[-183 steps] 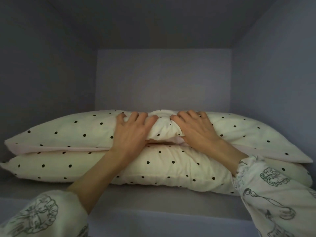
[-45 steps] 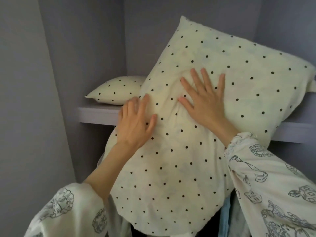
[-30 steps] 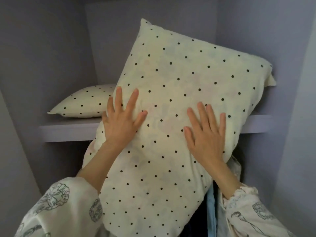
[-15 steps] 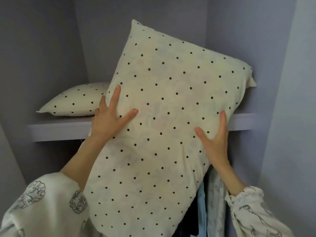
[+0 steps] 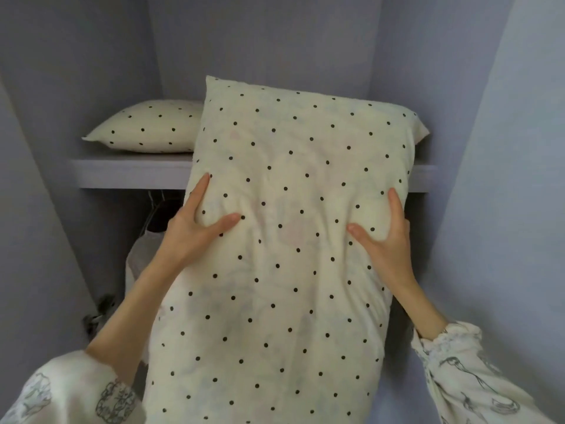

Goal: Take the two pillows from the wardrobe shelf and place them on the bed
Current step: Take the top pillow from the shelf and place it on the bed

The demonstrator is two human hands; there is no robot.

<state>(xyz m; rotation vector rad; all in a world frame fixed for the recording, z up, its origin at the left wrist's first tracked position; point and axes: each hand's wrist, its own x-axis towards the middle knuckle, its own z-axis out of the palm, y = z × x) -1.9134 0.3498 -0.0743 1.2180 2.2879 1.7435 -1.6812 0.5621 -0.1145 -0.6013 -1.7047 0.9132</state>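
A cream pillow with black dots (image 5: 287,246) hangs upright in front of the wardrobe, held off the shelf. My left hand (image 5: 195,231) grips its left edge and my right hand (image 5: 385,237) grips its right edge, thumbs pressed into the front. A second dotted pillow (image 5: 149,130) lies flat on the grey wardrobe shelf (image 5: 128,172), at the left; its right part is hidden behind the held pillow. The bed is out of view.
Grey wardrobe walls close in on the left (image 5: 36,209) and right (image 5: 504,209). Below the shelf hang clothes on hangers (image 5: 153,221), partly hidden by the held pillow and my left arm.
The top pillow has come off the stack on the shelf. Over the last second it sank lower and turned more upright, and both hands slid out to grip its side edges.
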